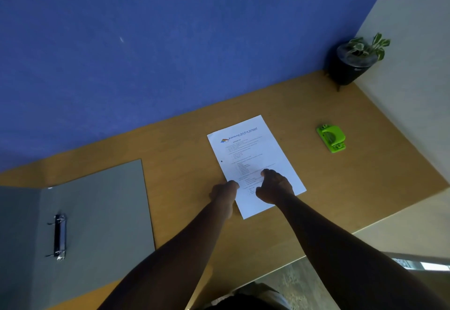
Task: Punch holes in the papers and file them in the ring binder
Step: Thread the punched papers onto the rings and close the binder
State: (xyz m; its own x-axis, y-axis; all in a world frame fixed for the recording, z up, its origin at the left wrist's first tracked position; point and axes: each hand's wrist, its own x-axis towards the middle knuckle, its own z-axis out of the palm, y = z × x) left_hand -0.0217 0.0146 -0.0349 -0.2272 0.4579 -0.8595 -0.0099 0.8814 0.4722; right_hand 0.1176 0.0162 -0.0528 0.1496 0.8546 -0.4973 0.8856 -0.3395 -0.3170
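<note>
**Both hands on the paper at desk centre**

Paper (253, 154) is lying flat on the desk (185, 144), tilted, header pointing toward 1 o'clock. Left hand (222, 194) is sitting at the sheet's left edge, fingers curled and pinching that edge. Right hand (276, 188) is resting on the lower part of the sheet, fingers curled down onto it; whether it is actually gripping, cannot tell. Binder (97, 212) is lying open at 9 o'clock of the paper, well apart, its rings (59, 236) showing. Green punch (332, 137) is sitting at 3 o'clock, untouched. Plant (355, 64) is standing at 1 o'clock in the desk corner.
</note>
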